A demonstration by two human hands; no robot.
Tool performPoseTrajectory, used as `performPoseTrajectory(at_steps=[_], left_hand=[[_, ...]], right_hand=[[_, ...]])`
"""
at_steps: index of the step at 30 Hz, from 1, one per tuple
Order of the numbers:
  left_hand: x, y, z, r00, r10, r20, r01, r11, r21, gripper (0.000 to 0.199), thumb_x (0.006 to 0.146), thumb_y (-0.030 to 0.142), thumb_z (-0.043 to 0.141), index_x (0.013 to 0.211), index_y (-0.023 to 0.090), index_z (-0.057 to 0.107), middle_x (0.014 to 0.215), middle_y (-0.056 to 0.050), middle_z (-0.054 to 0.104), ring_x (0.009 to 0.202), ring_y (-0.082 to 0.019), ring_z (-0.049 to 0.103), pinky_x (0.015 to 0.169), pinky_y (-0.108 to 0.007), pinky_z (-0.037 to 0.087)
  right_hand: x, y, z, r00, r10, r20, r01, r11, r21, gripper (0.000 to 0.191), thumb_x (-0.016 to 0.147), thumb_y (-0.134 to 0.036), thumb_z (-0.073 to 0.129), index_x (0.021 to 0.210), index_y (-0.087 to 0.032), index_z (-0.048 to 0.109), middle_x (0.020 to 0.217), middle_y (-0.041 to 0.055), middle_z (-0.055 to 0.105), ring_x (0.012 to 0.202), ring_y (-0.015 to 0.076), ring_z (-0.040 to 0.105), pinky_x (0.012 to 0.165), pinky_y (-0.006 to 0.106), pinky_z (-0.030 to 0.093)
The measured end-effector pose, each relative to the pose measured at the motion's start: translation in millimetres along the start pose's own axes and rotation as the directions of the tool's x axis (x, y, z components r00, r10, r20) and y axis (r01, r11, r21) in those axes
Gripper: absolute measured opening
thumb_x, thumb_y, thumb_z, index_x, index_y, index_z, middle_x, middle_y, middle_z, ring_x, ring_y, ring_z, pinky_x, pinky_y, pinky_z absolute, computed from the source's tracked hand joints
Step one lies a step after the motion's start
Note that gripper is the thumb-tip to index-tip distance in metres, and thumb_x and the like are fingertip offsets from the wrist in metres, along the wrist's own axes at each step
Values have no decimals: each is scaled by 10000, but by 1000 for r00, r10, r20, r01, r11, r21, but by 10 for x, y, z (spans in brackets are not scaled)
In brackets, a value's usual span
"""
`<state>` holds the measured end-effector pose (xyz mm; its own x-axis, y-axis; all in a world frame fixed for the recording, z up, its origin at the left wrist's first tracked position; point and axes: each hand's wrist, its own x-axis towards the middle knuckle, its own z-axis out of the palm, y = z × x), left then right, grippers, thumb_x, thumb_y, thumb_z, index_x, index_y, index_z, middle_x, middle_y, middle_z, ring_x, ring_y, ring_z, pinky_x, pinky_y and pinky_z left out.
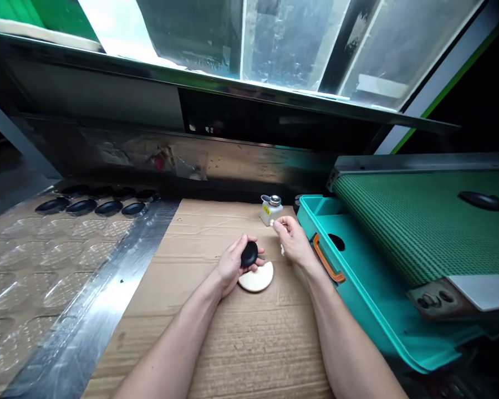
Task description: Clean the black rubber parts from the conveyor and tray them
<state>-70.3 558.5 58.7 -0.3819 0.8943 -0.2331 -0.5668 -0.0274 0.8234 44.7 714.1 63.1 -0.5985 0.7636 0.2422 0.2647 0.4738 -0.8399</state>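
Note:
My left hand (233, 259) holds a smooth black oval piece (249, 254), with the fingers beneath it and the thumb at its edge. Just under that hand, a cream-white round disc (256, 280) lies on the cardboard, partly covered by the fingers. My right hand (291, 239) is closed in a pinch on a small white wad (272, 223); another white bit shows below the fingers, and its material is hard to make out. Right behind this hand stands a small white bottle (271, 211) with a metal top and a yellow label.
Cardboard (258, 343) covers the work surface. On the left, a clear moulded tray (58, 249) has several black pieces (81, 207) in its far rows. A teal bin (382, 321) with an orange handle (327, 260) stands at right, beside a green conveyor belt (432, 221) carrying a black piece (481, 200).

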Motion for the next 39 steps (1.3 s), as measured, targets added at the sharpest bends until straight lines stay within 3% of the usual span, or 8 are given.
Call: performPoseTrajectory(at_steps=[4,8,10,16,28,31,34,39], left_hand=[[5,-32,24,1000,6,1,-6,1000,10,374,910,521,541,1079,188,553,951,-116,689,685,-184,701,559,-246,517],[16,-29,3,1000,4,3,-4,1000,-6,366,907,521,543,1067,192,544,941,-105,678,666,-170,691,552,-241,510],[21,-29,-9,1000,8,10,-8,1000,-15,370,906,526,544,1065,193,544,945,-105,673,678,-172,693,560,-242,515],[43,-54,-29,1000,-7,10,8,1000,-31,367,908,520,540,1064,189,522,931,-100,665,662,-176,694,558,-248,516],[61,-57,-44,999,-30,18,32,992,-119,348,947,466,456,1118,171,527,931,-123,664,657,-192,687,538,-246,486],[70,-43,-93,996,-62,63,75,969,-235,308,954,376,419,1143,160,529,960,-142,670,678,-210,697,550,-259,486],[101,-27,-142,991,-82,101,109,947,-302,297,955,352,413,1135,143,523,979,-171,683,659,-217,695,539,-266,477],[169,-58,-143,997,-35,74,51,974,-221,415,969,467,383,1059,104,560,810,-150,699,490,-168,620,415,-227,383]], right_hand=[[51,-56,-30,996,-59,61,62,997,-50,404,890,-529,515,929,-157,668,684,13,610,581,146,541,541,245,396],[446,-241,-185,975,-150,-161,89,939,-333,284,881,-380,527,925,-173,716,801,50,693,735,180,617,681,277,440],[703,-367,-277,970,-152,-190,57,901,-431,236,844,-318,560,914,-165,726,827,66,707,750,179,627,703,276,442],[1079,-616,-453,986,20,164,75,830,-553,163,801,-257,618,807,-161,749,613,32,646,504,113,548,534,228,393],[1265,-743,-413,943,137,304,135,676,-724,125,755,-219,666,802,-151,759,567,29,619,427,108,503,438,220,363],[1171,-814,-484,953,86,290,143,719,-680,142,776,-236,643,805,-150,751,578,29,624,429,107,501,452,226,374],[811,-785,-455,978,-119,174,195,825,-530,216,846,-313,588,860,-157,736,665,36,660,501,118,542,496,229,397],[-16,-563,-71,948,-257,186,299,920,-253,259,913,-380,547,980,-195,715,855,43,708,698,155,632,622,247,460]])
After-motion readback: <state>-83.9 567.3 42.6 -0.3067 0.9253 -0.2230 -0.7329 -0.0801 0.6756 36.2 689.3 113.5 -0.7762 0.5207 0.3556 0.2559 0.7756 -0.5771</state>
